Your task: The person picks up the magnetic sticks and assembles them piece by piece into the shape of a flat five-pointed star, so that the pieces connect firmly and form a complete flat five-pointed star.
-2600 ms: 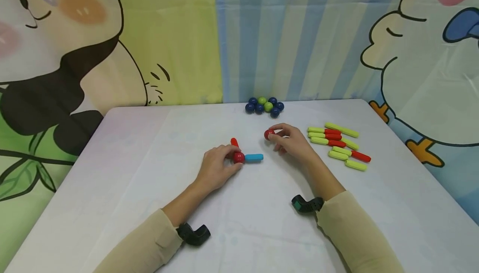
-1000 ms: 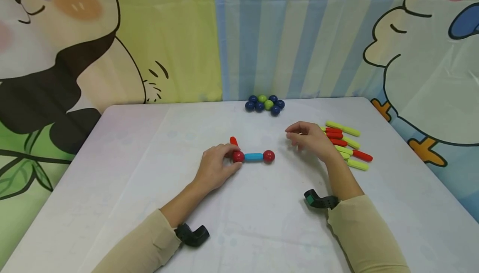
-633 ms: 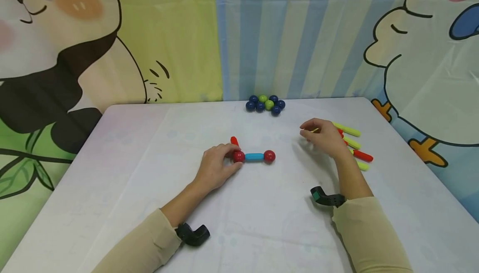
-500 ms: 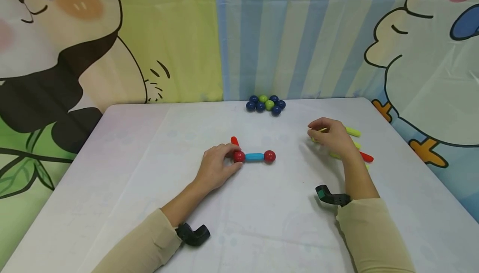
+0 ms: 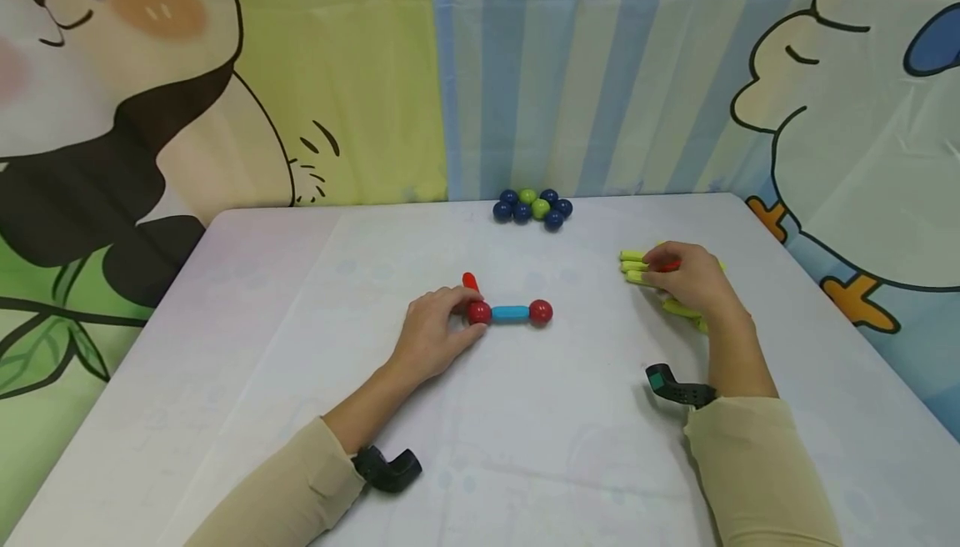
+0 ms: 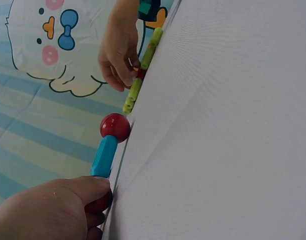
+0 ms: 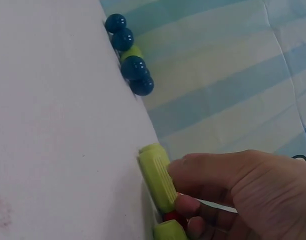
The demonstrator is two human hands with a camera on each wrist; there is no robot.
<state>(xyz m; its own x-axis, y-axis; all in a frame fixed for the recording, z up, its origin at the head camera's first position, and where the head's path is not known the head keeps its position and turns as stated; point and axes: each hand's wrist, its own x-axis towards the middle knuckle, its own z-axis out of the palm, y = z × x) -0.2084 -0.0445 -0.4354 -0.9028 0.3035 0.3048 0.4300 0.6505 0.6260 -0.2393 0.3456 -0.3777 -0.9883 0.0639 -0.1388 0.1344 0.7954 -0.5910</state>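
Blue rod (image 5: 510, 313) just beside left hand (image 5: 437, 334), between red balls (image 5: 540, 312)

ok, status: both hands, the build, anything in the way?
Left hand pinches one red ball; blue stick links it to second red ball. Right hand at yellow-green sticks, grip unclear. No obstruction seen; right hand partly covers sticks.

Mid-worktop (image 5: 525, 430), a short rod (image 5: 511, 314) crosswise between a left ball (image 5: 480, 313) and a right ball (image 5: 541, 313), touching both; at the left ball, the left hand (image 5: 435, 332), with a second rod (image 5: 470, 281) just behind. At the far edge, a ball cluster (image 5: 540, 209). To the right, a group of rods (image 5: 632, 267), partly beneath the right hand (image 5: 692, 278). Behind the worktop, a cloth backdrop (image 5: 570, 72).
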